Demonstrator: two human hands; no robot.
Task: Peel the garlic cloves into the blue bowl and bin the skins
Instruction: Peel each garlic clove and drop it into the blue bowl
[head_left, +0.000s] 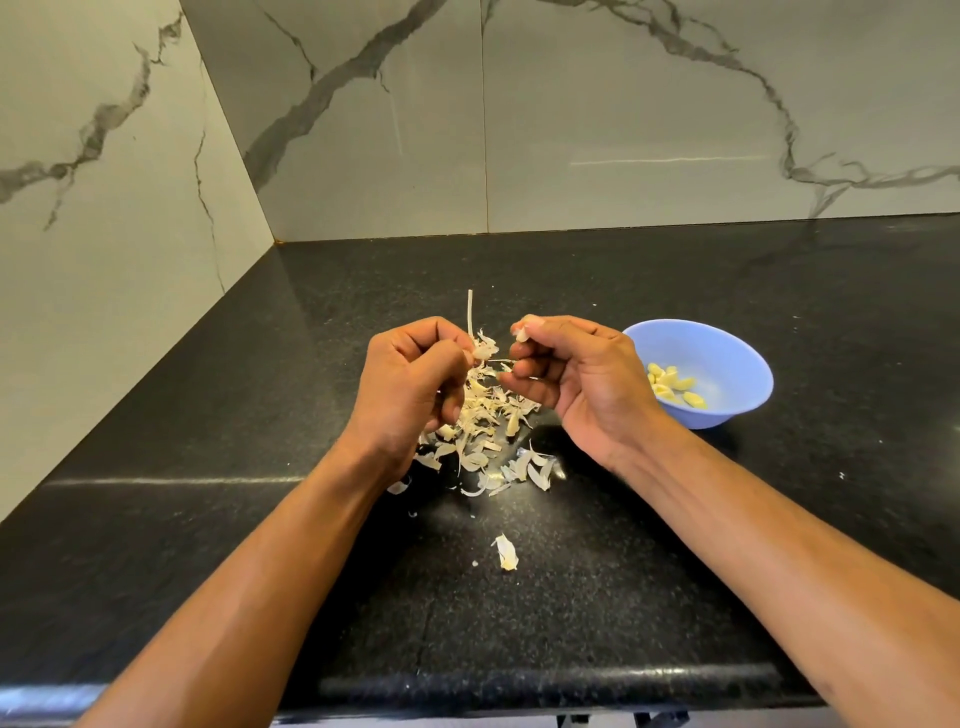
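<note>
Both hands are raised just above the black worktop (675, 519) at the centre of the frame, over a loose heap of garlic skins (485, 431). The left hand (410, 379) has its fingers (447, 358) curled in, thumb and forefinger pinching a papery scrap of garlic (482, 352) at its upper right edge; whether a whole clove sits inside the curl cannot be told. The right hand (576, 374), just to the right, has its fingers likewise curled, and its thumb and forefinger pinch a small pale piece of skin (521, 333) at the top left of the hand. A thin strand of skin runs between the two hands, which are near each other but not touching. A pale dry stem (470, 312) stands up behind the left hand's fingers. Right of the right hand, just beside it, sits the blue bowl (727, 353) on the worktop, holding several peeled yellow cloves (672, 387) at its lower left side. Lower in the frame, apart from the heap, lies one single piece of garlic skin (505, 552). Marbled wall tiles (623, 104) fill the upper part of the frame.
</note>
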